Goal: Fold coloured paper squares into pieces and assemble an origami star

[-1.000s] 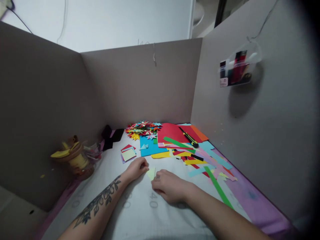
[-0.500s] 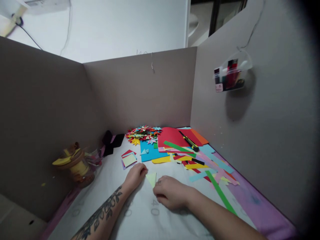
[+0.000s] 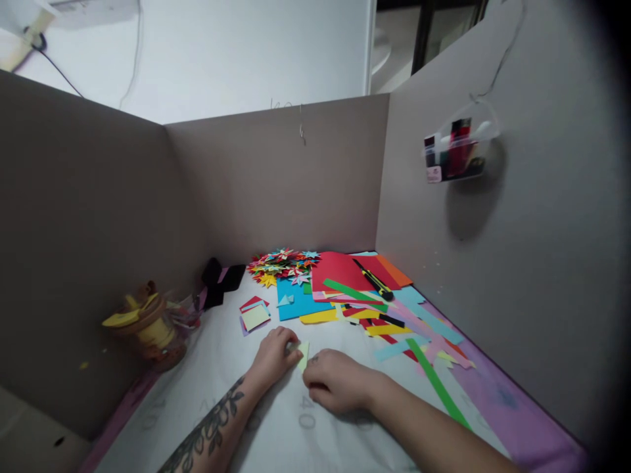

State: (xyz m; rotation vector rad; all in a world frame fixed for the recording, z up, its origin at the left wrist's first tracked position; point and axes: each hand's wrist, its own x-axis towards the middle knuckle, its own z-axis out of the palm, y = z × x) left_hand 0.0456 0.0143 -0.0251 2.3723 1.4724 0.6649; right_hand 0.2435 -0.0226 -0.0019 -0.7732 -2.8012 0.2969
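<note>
A small pale-green folded piece of paper (image 3: 304,355) lies on the white sheet between my two hands. My left hand (image 3: 277,353) has its thumb and fingers bent together at the paper's left side, covering part of it. On the other side, my right hand (image 3: 338,380) is curled with its fingertips on the paper's right edge. Just behind my left hand is a small stack of coloured paper squares (image 3: 256,317), pale yellow on top.
Behind lie a pile of folded paper stars (image 3: 280,266), blue paper (image 3: 300,303), red sheets (image 3: 335,269) and a yellow-black utility knife (image 3: 377,284). Paper strips (image 3: 434,378) scatter to the right. A pot (image 3: 155,325) stands left; a plastic container (image 3: 458,154) hangs on the right panel.
My left hand has moved right onto the paper, its thumb now reaching over it, so less of the paper shows. My right hand has hardly moved.
</note>
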